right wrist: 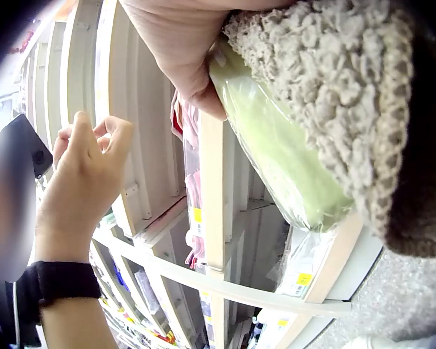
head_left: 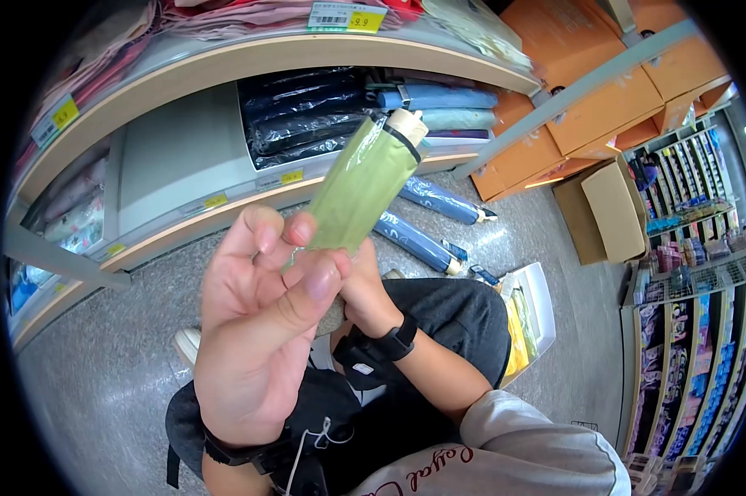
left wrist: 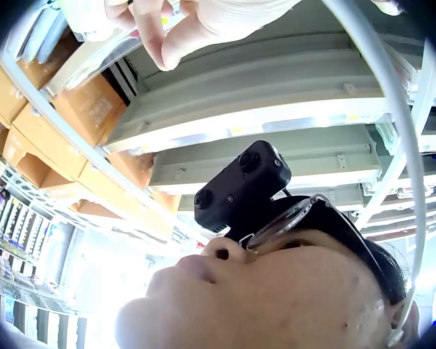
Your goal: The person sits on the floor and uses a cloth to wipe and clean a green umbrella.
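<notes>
A light green folding umbrella (head_left: 358,186) in clear plastic leans up and right in the head view, its cream handle (head_left: 408,124) uppermost. My right hand (head_left: 364,289) grips it lower down, partly hidden behind the left hand. The right wrist view shows those fingers around the green umbrella (right wrist: 276,145), beside a grey fuzzy piece (right wrist: 327,87) with a stitched edge. Nearer the head camera is my left hand (head_left: 257,331), thumb and forefinger tips brought together. In the right wrist view it stands apart from the umbrella; I cannot tell whether it pinches clear film.
Two blue wrapped umbrellas (head_left: 418,241) lie on the grey floor, near a white box (head_left: 540,302) with yellow and green packets. Ahead, a low shelf (head_left: 183,165) holds dark and blue wrapped packs (head_left: 307,116). Orange cartons (head_left: 596,107) and an open cardboard box (head_left: 592,215) stand right.
</notes>
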The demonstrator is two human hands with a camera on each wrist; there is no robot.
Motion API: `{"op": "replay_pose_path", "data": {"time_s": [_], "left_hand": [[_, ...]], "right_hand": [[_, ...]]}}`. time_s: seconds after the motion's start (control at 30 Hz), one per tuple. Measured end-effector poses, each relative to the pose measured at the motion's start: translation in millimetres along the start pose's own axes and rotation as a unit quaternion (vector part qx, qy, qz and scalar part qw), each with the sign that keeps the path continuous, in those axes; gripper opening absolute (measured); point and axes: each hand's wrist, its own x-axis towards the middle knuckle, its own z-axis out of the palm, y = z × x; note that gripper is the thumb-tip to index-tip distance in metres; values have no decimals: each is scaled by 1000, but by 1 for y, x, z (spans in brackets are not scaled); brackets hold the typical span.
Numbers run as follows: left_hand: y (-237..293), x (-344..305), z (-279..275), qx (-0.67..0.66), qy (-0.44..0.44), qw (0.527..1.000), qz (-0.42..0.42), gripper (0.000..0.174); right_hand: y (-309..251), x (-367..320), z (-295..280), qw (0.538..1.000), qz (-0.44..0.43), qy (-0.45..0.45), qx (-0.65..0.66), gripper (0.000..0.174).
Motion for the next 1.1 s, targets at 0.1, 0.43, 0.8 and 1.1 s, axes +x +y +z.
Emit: {"op": "replay_pose_path", "data": {"time_s": [0.1,0.43,0.8,1.1], "left_hand": [[-1,-1,0,-47,13,999,-6,33],[0,0,3,-25,18,999,-8,32],[7,-6,9,267,30,948,169,38],[31,-41,-22,378,100,878,276,70]], "right_hand": [[-1,-2,1,1000,-3,7,9,31],[6,0,-2,1000,6,-4,30,31],[-6,-1,3,1000,3,-9,13,32],[-5,1,0,999,7,-27,15,37]]}}
